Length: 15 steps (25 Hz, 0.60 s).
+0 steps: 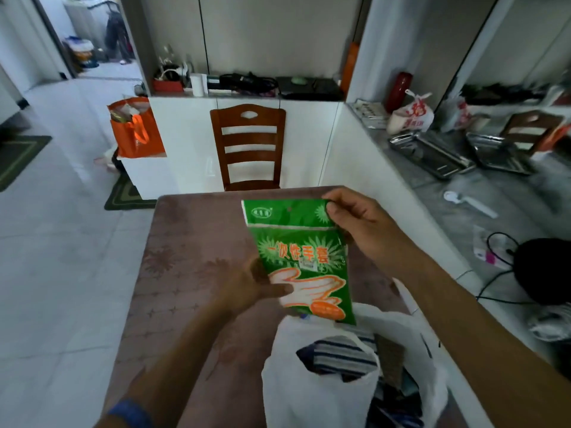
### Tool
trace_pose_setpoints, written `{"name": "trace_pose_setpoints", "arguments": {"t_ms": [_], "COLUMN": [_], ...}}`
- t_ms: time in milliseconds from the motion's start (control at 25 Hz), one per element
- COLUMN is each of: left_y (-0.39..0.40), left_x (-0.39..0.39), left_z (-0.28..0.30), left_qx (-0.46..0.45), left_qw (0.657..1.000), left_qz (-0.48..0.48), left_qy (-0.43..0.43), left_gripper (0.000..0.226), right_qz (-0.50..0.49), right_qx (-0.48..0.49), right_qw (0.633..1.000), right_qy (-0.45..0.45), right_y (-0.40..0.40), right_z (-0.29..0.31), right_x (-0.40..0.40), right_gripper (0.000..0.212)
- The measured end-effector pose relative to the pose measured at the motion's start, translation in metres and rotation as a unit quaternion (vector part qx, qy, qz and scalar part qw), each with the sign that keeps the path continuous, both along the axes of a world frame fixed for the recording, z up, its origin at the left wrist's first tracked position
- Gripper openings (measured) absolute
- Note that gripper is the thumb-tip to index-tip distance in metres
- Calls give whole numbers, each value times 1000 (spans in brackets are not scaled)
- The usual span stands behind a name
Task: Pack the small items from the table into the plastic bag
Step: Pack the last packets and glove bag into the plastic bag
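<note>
Fingers of both hands, right [349, 211] and left [256, 288], pinch the green packet [299, 257]; below them gapes the white plastic bag [315, 396].

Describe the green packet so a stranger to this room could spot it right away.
Start at the brown patterned table in front of the wooden chair. Above its near end, both hands hold the green packet upright over the open white plastic bag. It is the only bright green thing there, printed with orange characters and a glove picture.

Count: 1 green packet [301, 261] at 12 o'clock, 1 white plastic bag [318, 393] at 5 o'clock, 2 hands, 1 chair [248, 146].
</note>
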<state>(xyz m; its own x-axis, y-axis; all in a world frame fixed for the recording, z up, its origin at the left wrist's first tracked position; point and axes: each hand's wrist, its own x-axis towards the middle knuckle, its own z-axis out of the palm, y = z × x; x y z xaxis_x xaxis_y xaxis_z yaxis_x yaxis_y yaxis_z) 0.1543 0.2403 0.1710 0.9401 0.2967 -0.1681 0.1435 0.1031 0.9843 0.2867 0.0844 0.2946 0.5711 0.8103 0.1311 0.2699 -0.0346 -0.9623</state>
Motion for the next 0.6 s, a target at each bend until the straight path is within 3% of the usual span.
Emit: {"name": "trace_pose_setpoints", "arguments": {"t_ms": [80, 160, 320, 400, 480, 560, 600], "left_y": [-18, -43, -90, -118, -150, -188, -205], "left_x": [-1, -8, -17, -25, -40, -50, -49], "left_z": [18, 44, 81, 73, 49, 22, 7], "left_qx": [-24, -61, -38, 57, 220, 394, 473], "left_qw": [999, 996, 995, 989, 951, 908, 867], "left_qz": [11, 31, 59, 134, 217, 112, 32], "left_qy": [-21, -58, -76, -34, 13, 90, 153], "left_gripper": [31, 25, 21, 26, 37, 54, 63], "right_qz": [-52, -58, -114, -190, -262, -253, -239], "right_qx": [113, 167, -17, -23, 64, 175, 195], "right_qw": [987, 961, 959, 947, 917, 883, 877], "right_qy": [101, 214, 257, 260, 294, 354, 369], "right_y": [-24, -56, -101, -118, -137, -152, -155], "right_z": [17, 16, -35, -61, -74, -79, -81], "right_x": [-20, -37, -46, -40, -28, -17, -14], "right_gripper": [20, 23, 63, 50, 25, 28, 30]}}
